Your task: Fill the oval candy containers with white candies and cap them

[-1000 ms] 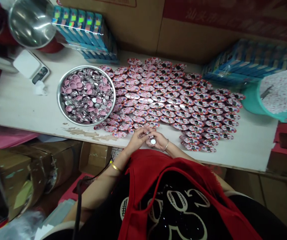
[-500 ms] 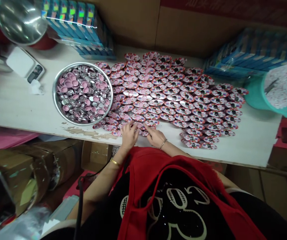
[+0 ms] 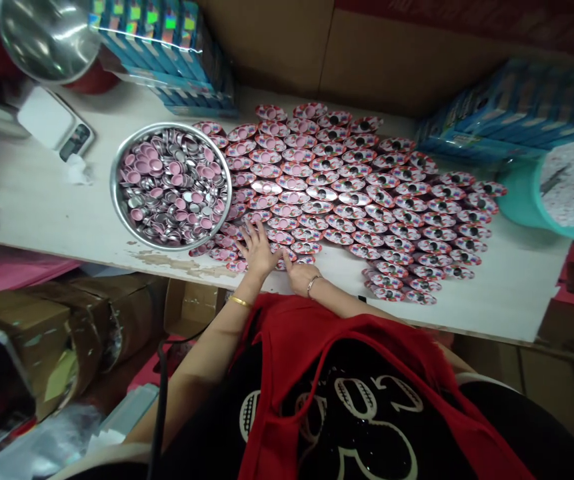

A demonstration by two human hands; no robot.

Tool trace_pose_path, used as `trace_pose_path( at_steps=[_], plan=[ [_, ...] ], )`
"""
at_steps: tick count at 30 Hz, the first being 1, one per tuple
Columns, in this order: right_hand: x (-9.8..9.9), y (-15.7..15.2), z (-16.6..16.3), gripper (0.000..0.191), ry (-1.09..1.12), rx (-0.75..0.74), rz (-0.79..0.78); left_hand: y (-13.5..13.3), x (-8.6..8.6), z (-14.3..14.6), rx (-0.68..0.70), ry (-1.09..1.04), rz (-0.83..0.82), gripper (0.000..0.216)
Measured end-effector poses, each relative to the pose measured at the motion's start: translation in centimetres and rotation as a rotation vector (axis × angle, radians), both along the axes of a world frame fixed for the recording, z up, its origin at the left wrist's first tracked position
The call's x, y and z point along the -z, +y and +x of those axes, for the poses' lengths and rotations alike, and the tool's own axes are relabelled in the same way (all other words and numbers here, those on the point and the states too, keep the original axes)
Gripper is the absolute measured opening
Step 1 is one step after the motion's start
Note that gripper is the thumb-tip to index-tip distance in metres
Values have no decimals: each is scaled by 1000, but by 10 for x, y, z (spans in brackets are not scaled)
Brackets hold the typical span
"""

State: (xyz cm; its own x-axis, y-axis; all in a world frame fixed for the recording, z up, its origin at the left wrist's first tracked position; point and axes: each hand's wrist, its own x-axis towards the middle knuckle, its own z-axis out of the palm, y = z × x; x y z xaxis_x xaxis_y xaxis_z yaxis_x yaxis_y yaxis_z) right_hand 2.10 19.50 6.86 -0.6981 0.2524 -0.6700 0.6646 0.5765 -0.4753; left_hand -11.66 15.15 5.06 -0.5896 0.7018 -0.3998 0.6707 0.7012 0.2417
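Observation:
My left hand lies flat with its fingers spread on the near edge of a wide spread of small red and pink printed oval pieces that covers the middle of the white table. Close beside it, my right hand rests at the table's front edge, its fingers curled against the nearest pieces; what they hold, if anything, is hidden. Left of my hands stands a steel bowl heaped with several small round pink and silver caps.
A white scale and an empty steel bowl sit at the back left. Blue boxes stand behind, more blue boxes at the right. A teal basin holds white bits. Cardboard cartons lie under the table.
A second ago both hands were together at the table edge around a small silver disc. They have since parted and moved forward onto the nearest oval pieces; the left hand has flattened.

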Motion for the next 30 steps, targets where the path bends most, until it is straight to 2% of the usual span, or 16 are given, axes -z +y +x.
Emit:
trace_pose_path(
  at_steps=[2, 3, 5, 7, 8, 10, 13, 16, 19, 22, 26, 30],
  plan=[
    [-2, 6, 7, 84, 114, 97, -100, 1, -5, 1, 2, 19, 47, 108],
    [-4, 9, 12, 83, 211, 220, -218, 0, -9, 4, 6, 26, 95, 103],
    [-8, 14, 25, 84, 442, 568, -591, -6, -15, 11, 46, -36, 227, 81],
    [-13, 16, 37, 87, 593, 880, -992, -16, -21, 24, 136, -241, 354, 51],
    [-16, 16, 43, 88, 603, 956, -1130, -22, -24, 32, 175, -370, 402, 39],
    [-22, 13, 51, 88, 544, 1013, -1293, -36, -29, 48, 179, -573, 462, 26],
    [-26, 3, 57, 79, 452, 1005, -1389, -54, -35, 72, 35, -646, 509, 14],
    [-22, -7, 62, 66, 448, 961, -1410, -67, -37, 86, -103, -589, 525, 7],
    [-13, -15, 65, 51, 505, 969, -1254, -73, -33, 83, -245, -443, 494, 9],
    [-2, -22, 67, 40, 523, 987, -1088, -70, -24, 65, -319, -299, 436, 13],
    [9, -34, 65, 38, 493, 940, -892, -57, -10, 37, -284, -167, 329, 11],
    [10, -43, 55, 31, 442, 814, -610, -48, -4, 22, -191, -127, 226, 6]
  ],
)
